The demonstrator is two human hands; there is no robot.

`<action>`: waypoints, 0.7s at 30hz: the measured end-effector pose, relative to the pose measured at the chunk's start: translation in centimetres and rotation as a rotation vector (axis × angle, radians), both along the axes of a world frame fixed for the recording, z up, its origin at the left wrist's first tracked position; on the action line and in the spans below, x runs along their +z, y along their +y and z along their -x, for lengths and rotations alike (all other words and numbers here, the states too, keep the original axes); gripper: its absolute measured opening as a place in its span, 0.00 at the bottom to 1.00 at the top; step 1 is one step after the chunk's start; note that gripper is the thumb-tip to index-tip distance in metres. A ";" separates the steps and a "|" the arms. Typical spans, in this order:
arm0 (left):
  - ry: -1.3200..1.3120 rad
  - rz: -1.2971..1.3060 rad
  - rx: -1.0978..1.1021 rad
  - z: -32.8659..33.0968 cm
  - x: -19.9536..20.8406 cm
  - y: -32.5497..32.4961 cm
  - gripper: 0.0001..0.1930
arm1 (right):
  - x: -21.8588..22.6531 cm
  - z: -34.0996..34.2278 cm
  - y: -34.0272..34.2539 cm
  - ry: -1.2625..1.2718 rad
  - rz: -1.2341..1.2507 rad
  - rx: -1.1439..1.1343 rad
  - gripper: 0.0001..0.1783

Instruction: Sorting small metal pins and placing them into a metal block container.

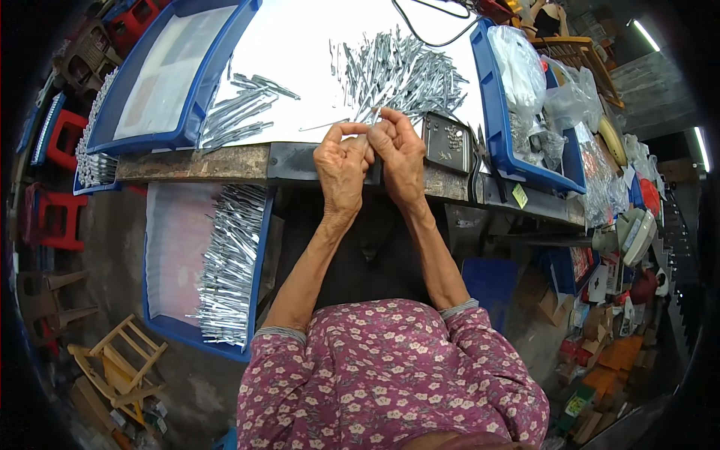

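Observation:
My left hand (343, 171) and my right hand (403, 159) meet at the table's front edge, both closed with fingertips pinched together. Between them is a slim silver metal rod (373, 117), mostly covered by the fingers. Another thin rod (322, 126) shows just left of my left fingertips; whether it is held or lies on the table I cannot tell. Just beyond my hands spreads a large heap of similar rods (409, 75). Beside my right hand sits a small dark tray (433, 154) with tiny metal parts (454, 138); pliers (477, 161) lie at its right.
A smaller bunch of rods (244, 112) lies left on the white tabletop (300, 45). Blue bins stand at left (196, 90) and right (495, 112), the right one holding plastic bags (517, 67). Below the table's left side, a blue crate (150, 262) holds many rods. A black cable (420, 36) crosses the back.

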State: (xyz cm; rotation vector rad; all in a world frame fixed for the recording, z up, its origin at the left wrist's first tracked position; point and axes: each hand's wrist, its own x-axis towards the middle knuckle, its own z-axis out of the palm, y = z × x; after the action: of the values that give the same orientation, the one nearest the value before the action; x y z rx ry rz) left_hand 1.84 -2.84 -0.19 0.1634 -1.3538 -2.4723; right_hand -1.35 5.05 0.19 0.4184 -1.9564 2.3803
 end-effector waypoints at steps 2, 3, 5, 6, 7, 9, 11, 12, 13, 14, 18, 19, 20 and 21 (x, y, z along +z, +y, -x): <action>-0.003 -0.030 -0.037 -0.1 -0.1 0.0 0.05 | -0.4 0.6 1.1 -0.075 0.043 0.029 0.14; -0.004 -0.029 -0.043 -0.1 0.0 0.0 0.05 | -0.2 0.7 1.4 -0.151 0.087 0.064 0.15; -0.039 0.009 -0.004 -0.3 0.3 0.2 0.03 | -0.1 0.2 1.1 -0.146 0.052 0.052 0.17; -0.036 0.009 -0.016 -0.3 0.3 0.3 0.03 | -0.2 -0.1 0.6 -0.067 0.007 0.014 0.17; -0.018 0.011 -0.002 -0.3 0.1 0.2 0.03 | -0.3 -0.2 0.2 0.012 -0.040 -0.025 0.16; 0.003 0.012 -0.004 -0.4 0.1 0.2 0.03 | -0.1 -0.2 0.2 -0.004 -0.013 -0.019 0.17; -0.026 0.070 0.044 -0.6 0.0 0.2 0.02 | -0.1 -0.1 -0.1 0.058 -0.052 -0.083 0.17; -0.024 0.085 0.053 -0.6 -0.3 0.2 0.02 | -0.3 0.1 -0.3 0.099 -0.065 -0.108 0.17; -0.025 0.084 0.037 -0.6 -0.3 0.3 0.02 | -0.5 0.2 -0.5 0.115 -0.099 -0.144 0.17; -0.042 0.139 0.074 -0.6 -0.4 0.4 0.02 | -0.9 0.2 -0.5 0.131 -0.135 -0.167 0.17; -0.045 0.249 0.134 -0.5 -0.6 0.7 0.02 | -1.2 0.6 -0.6 0.160 -0.222 -0.212 0.16; -0.054 0.323 0.162 -0.5 -0.6 0.7 0.02 | -1.3 0.7 -0.6 0.157 -0.222 -0.216 0.16; -0.057 0.324 0.157 -0.4 -0.5 0.8 0.02 | -1.2 0.8 -0.6 0.179 -0.236 -0.216 0.15; -0.048 0.372 0.186 -0.2 -0.5 0.9 0.02 | -1.1 0.9 -0.6 0.202 -0.250 -0.217 0.13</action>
State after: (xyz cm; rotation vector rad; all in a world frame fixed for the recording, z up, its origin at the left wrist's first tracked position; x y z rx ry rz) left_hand 2.03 -1.91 -0.64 0.2491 -1.7056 -2.0376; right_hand -2.21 4.42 -0.93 0.4122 -2.0900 1.8951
